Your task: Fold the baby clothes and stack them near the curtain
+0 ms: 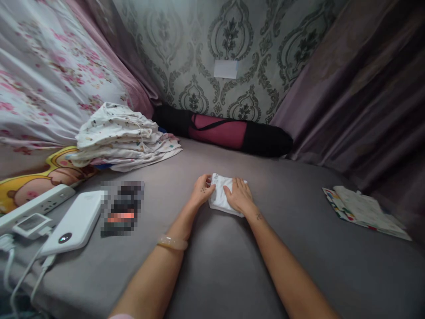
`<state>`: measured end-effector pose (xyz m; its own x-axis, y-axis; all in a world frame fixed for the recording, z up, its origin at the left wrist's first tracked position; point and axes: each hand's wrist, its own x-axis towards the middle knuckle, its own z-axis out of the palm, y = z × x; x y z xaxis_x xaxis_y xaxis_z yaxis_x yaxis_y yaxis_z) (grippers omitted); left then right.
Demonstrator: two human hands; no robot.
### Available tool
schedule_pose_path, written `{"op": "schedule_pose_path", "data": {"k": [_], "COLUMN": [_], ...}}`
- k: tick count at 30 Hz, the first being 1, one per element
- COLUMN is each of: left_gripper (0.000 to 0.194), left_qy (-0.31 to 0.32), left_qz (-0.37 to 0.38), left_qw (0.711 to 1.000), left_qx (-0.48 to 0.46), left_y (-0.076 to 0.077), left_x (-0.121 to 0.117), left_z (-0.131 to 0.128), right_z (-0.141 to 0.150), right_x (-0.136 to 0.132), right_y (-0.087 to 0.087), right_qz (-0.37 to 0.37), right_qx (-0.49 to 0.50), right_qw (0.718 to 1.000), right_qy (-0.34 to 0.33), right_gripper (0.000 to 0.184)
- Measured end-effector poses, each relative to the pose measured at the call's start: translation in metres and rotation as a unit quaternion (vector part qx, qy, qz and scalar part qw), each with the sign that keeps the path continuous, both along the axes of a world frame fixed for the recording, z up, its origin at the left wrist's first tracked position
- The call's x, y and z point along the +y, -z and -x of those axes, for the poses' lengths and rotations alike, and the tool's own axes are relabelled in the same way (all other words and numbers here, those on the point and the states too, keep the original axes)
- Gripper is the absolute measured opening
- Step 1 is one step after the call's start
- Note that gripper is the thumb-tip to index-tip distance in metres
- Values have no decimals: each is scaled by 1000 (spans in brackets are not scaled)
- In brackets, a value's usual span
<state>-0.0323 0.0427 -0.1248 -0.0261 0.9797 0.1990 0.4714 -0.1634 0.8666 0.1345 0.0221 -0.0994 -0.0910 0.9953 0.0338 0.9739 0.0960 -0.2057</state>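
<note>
A small white garment [221, 195], folded into a compact square, lies on the grey bed sheet [186, 283] in front of me. Gathered fabric shows along its upper left edge. My left hand [202, 190] pinches that left edge, thumb on top and fingers curled at the side. Flat across the right half of the garment rests my right hand [241, 196], its fingers stretched out and pressing down. Exactly what kind of garment it is cannot be made out.
Left sits a pile of clothes [116, 128] beside a yellow cartoon cushion [20, 190]. Nearer are a power strip [49, 201], a white power bank [78, 221] with cables, and a pixelated item [122, 208]. Folded clothes [361, 210] lie right; a black-and-maroon bag [219, 133] lies along the wall.
</note>
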Motion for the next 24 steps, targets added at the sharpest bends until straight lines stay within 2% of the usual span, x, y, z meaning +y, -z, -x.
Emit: {"op": "schedule_pose_path", "data": {"k": [4, 8, 12, 16, 20, 24], "left_gripper": [28, 27, 27, 24, 24, 23], "left_qy": [-36, -52, -53, -68, -77, -78], "left_qz": [9, -4, -3, -6, -3, 4], "left_qw": [999, 998, 998, 997, 996, 995], "left_qx": [-12, -21, -19, -30, -43, -57], "left_y": [1, 1, 1, 2, 0, -3], "left_x": [4, 4, 4, 5, 4, 2], "left_z": [2, 3, 3, 5, 8, 9], "right_z": [0, -3, 8, 29, 39, 38], "right_x": [4, 5, -1, -7, -9, -5], "right_y": [1, -8, -17, -12, -3, -10], "right_qz": [24, 39, -7, -39, -34, 11], "right_qx": [-19, -28, -45, -45, -47, -41], "right_qw": [1000, 999, 999, 996, 997, 998], "right_qy": [0, -6, -26, -70, -55, -56], "right_gripper": [72, 71, 64, 62, 62, 62]}}
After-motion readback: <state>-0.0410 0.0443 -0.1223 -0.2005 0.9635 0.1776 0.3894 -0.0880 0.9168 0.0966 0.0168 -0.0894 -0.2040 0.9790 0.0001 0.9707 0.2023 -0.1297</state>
